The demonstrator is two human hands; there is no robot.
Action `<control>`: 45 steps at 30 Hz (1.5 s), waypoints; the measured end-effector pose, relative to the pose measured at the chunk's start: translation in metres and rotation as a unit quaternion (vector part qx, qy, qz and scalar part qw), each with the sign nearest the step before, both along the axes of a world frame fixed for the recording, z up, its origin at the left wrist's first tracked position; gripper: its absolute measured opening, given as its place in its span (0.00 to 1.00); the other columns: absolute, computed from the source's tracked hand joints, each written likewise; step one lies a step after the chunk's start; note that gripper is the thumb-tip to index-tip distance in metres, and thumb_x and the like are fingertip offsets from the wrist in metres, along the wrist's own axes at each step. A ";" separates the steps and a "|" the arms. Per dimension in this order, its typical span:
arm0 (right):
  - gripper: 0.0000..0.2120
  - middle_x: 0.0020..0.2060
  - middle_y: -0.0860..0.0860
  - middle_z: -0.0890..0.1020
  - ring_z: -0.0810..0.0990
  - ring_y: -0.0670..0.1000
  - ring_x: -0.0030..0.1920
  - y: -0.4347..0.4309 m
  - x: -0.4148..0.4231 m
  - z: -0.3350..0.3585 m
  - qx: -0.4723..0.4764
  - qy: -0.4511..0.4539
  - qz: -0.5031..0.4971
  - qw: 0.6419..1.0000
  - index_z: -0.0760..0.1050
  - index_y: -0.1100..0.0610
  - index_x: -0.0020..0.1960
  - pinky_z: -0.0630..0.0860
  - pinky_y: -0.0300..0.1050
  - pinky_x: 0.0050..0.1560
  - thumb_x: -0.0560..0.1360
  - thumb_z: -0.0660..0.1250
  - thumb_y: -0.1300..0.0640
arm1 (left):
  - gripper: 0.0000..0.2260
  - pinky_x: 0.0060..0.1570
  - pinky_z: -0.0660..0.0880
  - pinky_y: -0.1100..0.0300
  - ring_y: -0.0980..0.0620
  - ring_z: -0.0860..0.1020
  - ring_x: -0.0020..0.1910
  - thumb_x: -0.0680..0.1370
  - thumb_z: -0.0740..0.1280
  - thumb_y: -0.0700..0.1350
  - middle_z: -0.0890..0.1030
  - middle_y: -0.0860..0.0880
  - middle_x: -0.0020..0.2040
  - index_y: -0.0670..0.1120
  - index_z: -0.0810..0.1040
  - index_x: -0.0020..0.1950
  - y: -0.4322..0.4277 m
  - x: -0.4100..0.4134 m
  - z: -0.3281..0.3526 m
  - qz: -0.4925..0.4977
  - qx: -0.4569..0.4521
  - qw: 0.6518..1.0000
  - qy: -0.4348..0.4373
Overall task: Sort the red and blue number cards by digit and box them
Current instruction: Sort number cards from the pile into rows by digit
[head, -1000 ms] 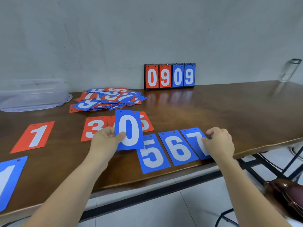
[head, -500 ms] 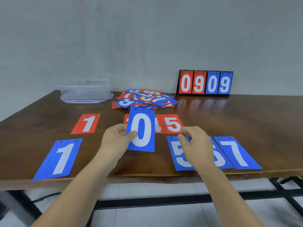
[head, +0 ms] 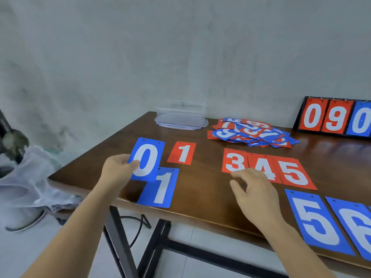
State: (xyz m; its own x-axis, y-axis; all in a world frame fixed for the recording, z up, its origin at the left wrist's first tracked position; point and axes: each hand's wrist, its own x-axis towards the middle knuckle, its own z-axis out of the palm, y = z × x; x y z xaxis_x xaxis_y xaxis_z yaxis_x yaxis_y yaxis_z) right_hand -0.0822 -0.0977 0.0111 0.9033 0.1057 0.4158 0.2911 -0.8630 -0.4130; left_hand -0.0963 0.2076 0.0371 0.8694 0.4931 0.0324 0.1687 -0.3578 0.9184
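Note:
My left hand (head: pixel 118 171) pinches a blue 0 card (head: pixel 147 159) by its left edge, held above the table's left end and overlapping the top of a blue 1 card (head: pixel 160 188) that lies flat. A red 1 card (head: pixel 181 153) lies just beyond. Red 3 (head: pixel 233 160), 4 (head: pixel 263 167) and 5 (head: pixel 294 173) cards lie in a row. Blue 5 (head: pixel 316 223) and 6 (head: pixel 355 225) cards lie near the front edge at right. My right hand (head: pixel 256 193) hovers with relaxed fingers in front of the red 3 and 4, holding nothing. An unsorted heap of cards (head: pixel 251 132) lies farther back.
A clear plastic box (head: pixel 180 119) stands at the back left of the wooden table (head: pixel 200 189). A flip scoreboard (head: pixel 333 119) reading 0, 9, 0 stands at the back right against the wall. Bags and clutter (head: pixel 30 177) lie on the floor left of the table.
The view has swung left. My left hand has carried the blue 0 card leftward, over the blue 1. My right hand has left the blue cards and moved in front of the red 3 and 4.

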 end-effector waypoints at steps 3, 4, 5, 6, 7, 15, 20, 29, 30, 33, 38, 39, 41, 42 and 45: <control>0.15 0.61 0.43 0.74 0.69 0.46 0.64 0.046 -0.004 -0.003 -0.044 -0.011 0.128 0.991 0.74 0.49 0.65 0.66 0.40 0.60 0.80 0.60 0.51 | 0.07 0.46 0.76 0.55 0.45 0.81 0.48 0.78 0.65 0.39 0.83 0.44 0.46 0.41 0.82 0.52 0.021 0.001 -0.009 0.017 0.042 0.998 0.031; 0.16 0.62 0.45 0.75 0.70 0.49 0.64 0.064 -0.005 -0.008 -0.072 -0.018 0.178 0.981 0.75 0.51 0.65 0.67 0.43 0.62 0.79 0.59 0.52 | 0.07 0.48 0.76 0.52 0.43 0.80 0.48 0.78 0.64 0.39 0.83 0.43 0.46 0.42 0.82 0.51 0.026 0.002 -0.013 0.024 0.058 0.997 0.043; 0.17 0.62 0.48 0.75 0.70 0.52 0.65 0.082 -0.005 -0.013 -0.105 -0.020 0.219 0.970 0.75 0.53 0.64 0.67 0.47 0.63 0.78 0.57 0.52 | 0.07 0.50 0.76 0.50 0.42 0.80 0.49 0.78 0.64 0.39 0.83 0.42 0.46 0.42 0.82 0.50 0.030 0.003 -0.018 0.028 0.073 0.995 0.056; 0.20 0.64 0.51 0.74 0.69 0.55 0.66 0.098 -0.006 -0.019 -0.135 -0.013 0.253 0.958 0.75 0.54 0.65 0.66 0.49 0.65 0.78 0.53 0.51 | 0.07 0.51 0.76 0.48 0.42 0.80 0.49 0.77 0.64 0.39 0.83 0.42 0.46 0.43 0.82 0.50 0.033 0.003 -0.022 0.031 0.088 0.993 0.069; 0.24 0.67 0.53 0.71 0.67 0.56 0.69 0.111 -0.007 -0.024 -0.156 0.002 0.275 0.949 0.72 0.55 0.67 0.63 0.49 0.67 0.78 0.48 0.48 | 0.08 0.51 0.76 0.47 0.41 0.80 0.48 0.77 0.64 0.40 0.83 0.43 0.45 0.43 0.82 0.50 0.036 0.004 -0.027 0.032 0.102 0.991 0.079; 0.31 0.65 0.52 0.72 0.71 0.55 0.64 0.108 -0.010 -0.040 -0.163 0.028 0.255 0.953 0.71 0.53 0.69 0.67 0.47 0.64 0.76 0.41 0.42 | 0.07 0.56 0.61 0.50 0.42 0.70 0.59 0.79 0.59 0.48 0.77 0.49 0.51 0.51 0.76 0.53 0.022 0.003 -0.053 0.085 0.291 0.943 0.140; 0.36 0.70 0.52 0.67 0.64 0.53 0.69 0.110 -0.011 -0.036 -0.165 0.040 0.268 0.948 0.65 0.53 0.73 0.61 0.45 0.68 0.74 0.35 0.41 | 0.21 0.69 0.56 0.48 0.44 0.62 0.68 0.81 0.59 0.50 0.67 0.48 0.69 0.54 0.65 0.74 0.017 0.004 -0.057 0.088 0.298 0.940 0.140; 0.37 0.71 0.50 0.64 0.61 0.51 0.71 0.109 -0.013 -0.034 -0.169 0.060 0.267 0.947 0.64 0.50 0.74 0.58 0.44 0.69 0.73 0.34 0.40 | 0.13 0.64 0.59 0.51 0.50 0.66 0.67 0.80 0.62 0.51 0.73 0.54 0.66 0.56 0.77 0.64 0.009 -0.002 -0.062 -0.004 0.329 0.943 0.052; 0.34 0.72 0.50 0.64 0.60 0.51 0.71 0.109 -0.014 -0.034 -0.170 0.062 0.266 0.947 0.64 0.50 0.74 0.58 0.44 0.69 0.75 0.35 0.41 | 0.13 0.64 0.59 0.52 0.50 0.66 0.67 0.80 0.62 0.51 0.72 0.54 0.66 0.56 0.76 0.64 0.007 -0.003 -0.063 -0.003 0.329 0.943 0.052; 0.22 0.72 0.49 0.63 0.59 0.50 0.71 0.107 -0.013 -0.034 -0.162 0.070 0.267 0.947 0.64 0.50 0.74 0.57 0.43 0.69 0.83 0.48 0.47 | 0.14 0.65 0.59 0.51 0.49 0.65 0.67 0.80 0.61 0.51 0.72 0.53 0.67 0.55 0.76 0.66 0.004 -0.004 -0.062 -0.003 0.325 0.944 0.058; 0.21 0.72 0.47 0.63 0.58 0.47 0.71 0.103 -0.014 -0.031 -0.112 0.072 0.264 0.955 0.65 0.49 0.74 0.58 0.41 0.68 0.83 0.51 0.48 | 0.13 0.64 0.59 0.51 0.47 0.65 0.67 0.80 0.62 0.49 0.72 0.51 0.67 0.54 0.77 0.63 0.000 -0.007 -0.058 0.006 0.305 0.952 0.042; 0.20 0.72 0.47 0.64 0.58 0.46 0.71 0.101 -0.014 -0.031 -0.100 0.070 0.261 0.958 0.65 0.49 0.74 0.59 0.41 0.68 0.83 0.52 0.48 | 0.12 0.64 0.58 0.51 0.47 0.65 0.66 0.80 0.62 0.49 0.72 0.51 0.66 0.54 0.78 0.62 -0.002 -0.007 -0.057 0.013 0.303 0.953 0.027; 0.20 0.70 0.46 0.66 0.60 0.46 0.70 0.096 -0.014 -0.030 -0.086 0.059 0.253 0.962 0.66 0.50 0.73 0.61 0.41 0.67 0.82 0.53 0.48 | 0.12 0.62 0.59 0.52 0.47 0.65 0.66 0.80 0.62 0.49 0.73 0.51 0.65 0.53 0.78 0.61 -0.009 -0.003 -0.052 0.016 0.311 0.950 0.001; 0.20 0.69 0.46 0.67 0.61 0.46 0.70 0.092 -0.013 -0.028 -0.081 0.055 0.246 0.964 0.66 0.50 0.73 0.61 0.40 0.66 0.82 0.53 0.48 | 0.12 0.61 0.59 0.54 0.47 0.66 0.65 0.80 0.62 0.49 0.73 0.51 0.65 0.53 0.78 0.61 -0.015 0.001 -0.049 0.009 0.317 0.948 -0.011; 0.21 0.68 0.46 0.68 0.63 0.46 0.68 0.077 -0.006 -0.021 -0.070 0.046 0.214 0.973 0.66 0.50 0.73 0.63 0.40 0.65 0.82 0.54 0.47 | 0.12 0.58 0.58 0.58 0.49 0.66 0.64 0.81 0.61 0.49 0.74 0.52 0.64 0.53 0.78 0.62 -0.042 0.015 -0.037 -0.031 0.323 0.944 -0.051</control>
